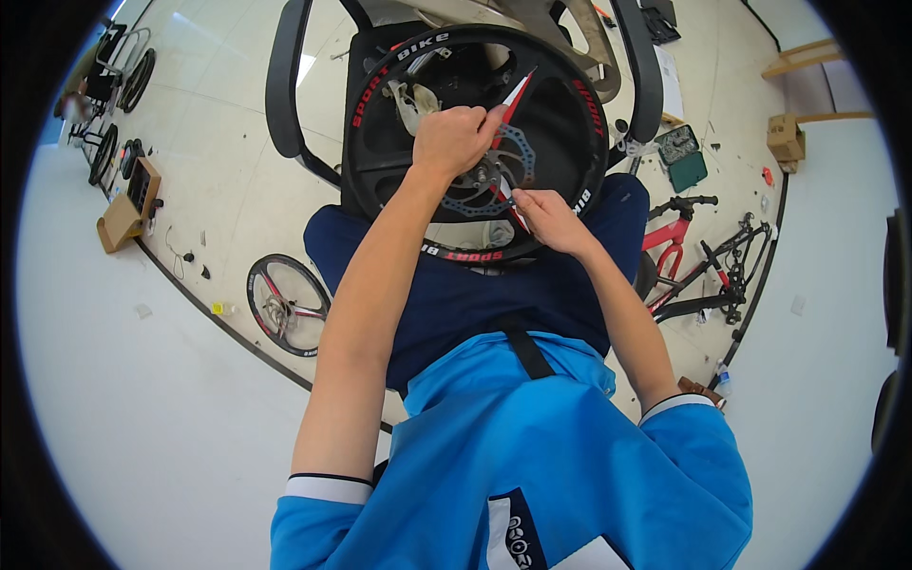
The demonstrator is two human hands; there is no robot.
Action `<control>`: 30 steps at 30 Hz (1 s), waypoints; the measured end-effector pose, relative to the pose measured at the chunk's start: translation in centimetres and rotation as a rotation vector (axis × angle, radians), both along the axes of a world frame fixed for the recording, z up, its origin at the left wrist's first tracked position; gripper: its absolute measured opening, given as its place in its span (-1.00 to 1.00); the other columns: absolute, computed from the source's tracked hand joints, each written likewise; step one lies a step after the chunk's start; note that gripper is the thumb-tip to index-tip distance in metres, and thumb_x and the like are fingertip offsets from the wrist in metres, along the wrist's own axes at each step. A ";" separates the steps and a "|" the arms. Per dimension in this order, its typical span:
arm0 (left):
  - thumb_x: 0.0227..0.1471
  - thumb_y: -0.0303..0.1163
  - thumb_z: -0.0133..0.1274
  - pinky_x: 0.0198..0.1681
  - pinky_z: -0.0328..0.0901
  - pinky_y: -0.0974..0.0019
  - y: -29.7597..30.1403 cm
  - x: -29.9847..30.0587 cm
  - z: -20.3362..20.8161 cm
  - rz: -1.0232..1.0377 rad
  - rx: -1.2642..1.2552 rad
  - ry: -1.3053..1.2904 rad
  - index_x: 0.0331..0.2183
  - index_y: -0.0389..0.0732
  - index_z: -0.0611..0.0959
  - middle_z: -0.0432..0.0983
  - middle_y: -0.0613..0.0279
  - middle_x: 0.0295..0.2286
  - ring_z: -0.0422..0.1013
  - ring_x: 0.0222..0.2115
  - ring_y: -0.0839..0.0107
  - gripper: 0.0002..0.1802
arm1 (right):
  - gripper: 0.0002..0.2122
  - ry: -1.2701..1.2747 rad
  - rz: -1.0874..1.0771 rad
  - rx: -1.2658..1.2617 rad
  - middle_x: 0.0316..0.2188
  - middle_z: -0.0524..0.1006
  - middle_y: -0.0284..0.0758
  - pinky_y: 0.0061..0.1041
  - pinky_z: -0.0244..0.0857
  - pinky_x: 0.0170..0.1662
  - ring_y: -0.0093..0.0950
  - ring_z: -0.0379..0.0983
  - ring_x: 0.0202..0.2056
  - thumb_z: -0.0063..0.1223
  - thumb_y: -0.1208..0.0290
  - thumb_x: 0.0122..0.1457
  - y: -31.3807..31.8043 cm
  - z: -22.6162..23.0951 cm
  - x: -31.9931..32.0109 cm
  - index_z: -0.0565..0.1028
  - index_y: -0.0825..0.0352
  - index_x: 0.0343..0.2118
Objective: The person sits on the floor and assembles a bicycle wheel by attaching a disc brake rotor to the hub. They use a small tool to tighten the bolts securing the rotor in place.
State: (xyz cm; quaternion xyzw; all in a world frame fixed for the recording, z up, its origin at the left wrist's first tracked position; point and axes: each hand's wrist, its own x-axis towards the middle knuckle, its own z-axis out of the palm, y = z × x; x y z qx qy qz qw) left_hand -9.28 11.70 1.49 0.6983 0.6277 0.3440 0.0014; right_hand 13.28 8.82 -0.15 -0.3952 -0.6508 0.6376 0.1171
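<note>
The wheel lies on the chair between its armrests, its near rim over the person's lap. The left hand curls above the hub, by the brake disc's far side; the right hand, thumb and finger nearly together, is at the disc's near right edge. I cannot tell what either grips.

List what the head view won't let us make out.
All in the head view:
Left hand: fingertips, hidden by its own back.
Right hand: what it pinches, too small.
Rotor: bolts, too small, partly covered by hands.
Chair: seat mostly behind the wheel; top cut off by the picture edge.
</note>
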 end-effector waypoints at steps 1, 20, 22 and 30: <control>0.23 -0.09 0.07 -0.59 0.32 0.04 0.0 0.0 -0.1 -0.001 0.010 0.008 -0.63 -0.17 0.62 0.51 0.05 -0.67 0.48 -0.62 0.04 -0.52 | -0.53 -0.026 0.028 -0.023 -0.67 0.21 -0.46 -0.46 0.12 -0.46 -0.61 0.09 -0.55 -0.19 0.13 0.48 0.2 0.5 0.0 0.34 0.39 -0.53; 0.20 -0.10 0.10 -0.58 0.35 0.07 -0.3 0.3 -0.7 0.015 0.006 0.020 -0.66 -0.17 0.59 0.50 0.11 -0.68 0.48 -0.64 0.08 -0.52 | -0.47 -0.655 0.679 1.143 -0.57 0.61 -0.12 -0.22 0.49 -0.32 -0.11 0.60 -0.44 0.21 -0.12 0.13 8.9 12.1 -6.3 0.61 0.40 -0.53; 0.21 -0.10 0.09 -0.57 0.35 0.07 -0.3 0.3 -0.7 0.013 0.021 0.007 -0.66 -0.17 0.59 0.50 0.11 -0.67 0.48 -0.64 0.08 -0.51 | -0.45 -0.602 0.624 1.144 -0.59 0.59 -0.13 -0.24 0.47 -0.36 -0.13 0.58 -0.48 0.25 -0.14 0.09 8.8 12.0 -6.1 0.59 0.41 -0.56; 0.21 -0.10 0.09 -0.55 0.36 0.06 -0.8 0.6 -0.3 0.049 0.003 0.013 -0.65 -0.17 0.60 0.52 0.10 -0.66 0.50 -0.61 0.07 -0.52 | -0.35 -0.212 -0.215 0.483 -0.86 0.13 -0.32 -0.43 0.01 -0.60 -0.58 0.07 -0.72 0.30 -0.09 0.12 5.0 5.5 -1.1 0.39 0.46 -0.77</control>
